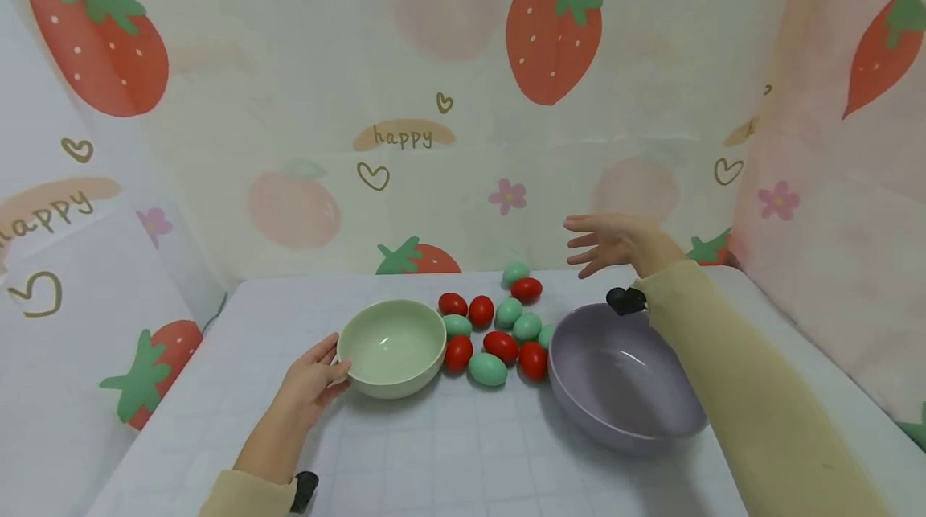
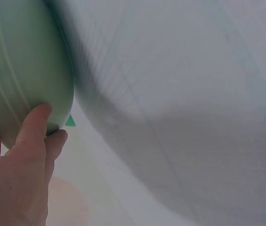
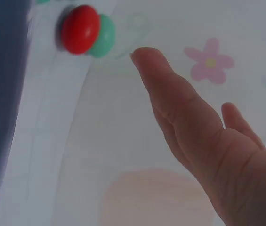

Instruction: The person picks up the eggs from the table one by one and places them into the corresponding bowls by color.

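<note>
A pale green bowl (image 1: 392,385) stands on the table at left of centre. My left hand (image 1: 313,376) grips its left side, the thumb at the rim; in the left wrist view the fingertips (image 2: 41,113) lie against the bowl's outer wall. My right hand (image 1: 604,242) is raised behind the purple bowl (image 1: 615,424), fingers spread and pointing left, holding nothing. Between the bowls lie several red eggs (image 1: 501,347) and several mint-green eggs (image 1: 488,370). One red egg (image 3: 80,29) and a green one behind it show near my right hand in the right wrist view.
The white table (image 1: 434,453) ends at a cloth backdrop (image 1: 311,139) printed with strawberries, hearts and flowers, which also covers both sides. The farthest eggs lie near the table's back edge. My right sleeve (image 1: 745,388) passes over the purple bowl's right side.
</note>
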`<state>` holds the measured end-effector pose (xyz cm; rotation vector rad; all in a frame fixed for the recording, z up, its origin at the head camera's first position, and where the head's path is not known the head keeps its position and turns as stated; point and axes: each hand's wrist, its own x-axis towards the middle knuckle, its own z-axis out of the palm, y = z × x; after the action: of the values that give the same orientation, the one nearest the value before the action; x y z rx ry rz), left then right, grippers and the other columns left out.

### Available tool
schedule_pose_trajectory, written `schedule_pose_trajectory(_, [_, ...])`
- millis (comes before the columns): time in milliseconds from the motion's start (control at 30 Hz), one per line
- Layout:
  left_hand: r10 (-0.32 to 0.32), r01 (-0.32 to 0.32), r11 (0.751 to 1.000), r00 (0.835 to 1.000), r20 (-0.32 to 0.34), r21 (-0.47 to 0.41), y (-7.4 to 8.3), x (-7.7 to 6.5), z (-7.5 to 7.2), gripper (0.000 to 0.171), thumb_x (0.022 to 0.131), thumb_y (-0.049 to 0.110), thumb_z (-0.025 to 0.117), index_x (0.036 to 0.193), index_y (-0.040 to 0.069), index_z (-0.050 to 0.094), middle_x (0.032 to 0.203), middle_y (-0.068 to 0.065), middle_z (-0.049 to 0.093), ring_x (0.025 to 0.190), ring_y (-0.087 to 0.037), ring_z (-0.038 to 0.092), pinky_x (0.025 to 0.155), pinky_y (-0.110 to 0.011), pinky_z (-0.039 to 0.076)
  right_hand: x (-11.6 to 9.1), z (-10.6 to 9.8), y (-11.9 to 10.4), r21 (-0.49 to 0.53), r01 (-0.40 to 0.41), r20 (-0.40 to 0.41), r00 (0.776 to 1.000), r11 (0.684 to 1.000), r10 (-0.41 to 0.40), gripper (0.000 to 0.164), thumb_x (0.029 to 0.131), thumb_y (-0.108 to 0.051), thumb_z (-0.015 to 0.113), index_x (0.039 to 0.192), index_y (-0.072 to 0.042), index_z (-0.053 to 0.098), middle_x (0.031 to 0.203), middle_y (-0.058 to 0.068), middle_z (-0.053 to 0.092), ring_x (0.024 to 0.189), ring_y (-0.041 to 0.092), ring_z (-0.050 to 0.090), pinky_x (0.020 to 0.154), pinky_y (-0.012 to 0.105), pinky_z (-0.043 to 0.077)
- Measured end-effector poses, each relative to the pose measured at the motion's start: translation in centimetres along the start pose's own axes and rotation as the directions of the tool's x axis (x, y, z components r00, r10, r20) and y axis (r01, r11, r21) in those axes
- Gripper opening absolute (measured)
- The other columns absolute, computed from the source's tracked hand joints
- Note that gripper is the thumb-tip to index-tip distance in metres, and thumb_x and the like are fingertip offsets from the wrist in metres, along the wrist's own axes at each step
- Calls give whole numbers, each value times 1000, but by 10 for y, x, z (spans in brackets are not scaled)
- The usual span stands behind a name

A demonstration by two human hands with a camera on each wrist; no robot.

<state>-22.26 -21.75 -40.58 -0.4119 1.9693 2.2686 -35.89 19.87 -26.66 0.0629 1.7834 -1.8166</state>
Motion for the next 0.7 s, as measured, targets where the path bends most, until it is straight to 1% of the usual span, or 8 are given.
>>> schedule_pose_trajectory(100, [-1,1,1000,1000,1,-4,0,0,1,67,97,-9,48,154,1,14,159,-17,8,140,-32,27,110,-50,30,10,7,-2,97,-49,-20,998,994,51,72,104,-22,43,157,-21,-6,161,19,-4,144,43,10,112,61,14])
schedule_pose_trajectory(167, [2,-2,1000,1000,2,-12,1,1,2,67,97,-9,48,154,1,14,159,-17,8,141,-32,26,110,-50,29,17,10,-3,161,-70,-45,996,984,78,74,103,-23,46,157,-24,-6,162,16,-2,145,39,10,113,59,12])
schedule_pose_trajectory(333, [12,-12,1000,1000,4,-26,3,3,4,67,97,-9,48,154,0,14,159,-17,8,142,-31,24,111,-50,28,37,16,-4,277,-87,-139,982,957,129,78,100,-23,54,157,-29,1,162,11,9,145,36,15,113,59,11])
schedule_pose_trajectory(400, [12,-12,999,1000,3,-30,4,4,4,67,96,-9,48,154,0,14,159,-17,8,143,-31,23,111,-50,27,46,18,-2,300,-98,-163,975,949,152,80,99,-22,57,156,-30,2,162,10,12,145,36,17,113,60,11])
schedule_pose_trajectory(500, [9,-9,1000,1000,2,-25,5,3,4,67,97,-10,47,154,0,14,159,-17,8,143,-31,22,111,-51,27,56,19,3,314,-122,-179,966,941,185,80,98,-22,59,156,-30,6,161,10,16,144,37,19,112,62,13])
schedule_pose_trajectory(700, [5,-5,1000,1000,7,-10,3,-1,3,68,96,-11,47,153,-1,12,159,-19,6,144,-35,19,111,-53,26,70,16,15,291,-168,-205,951,942,233,79,98,-24,60,157,-23,7,160,11,19,144,36,21,112,59,15])
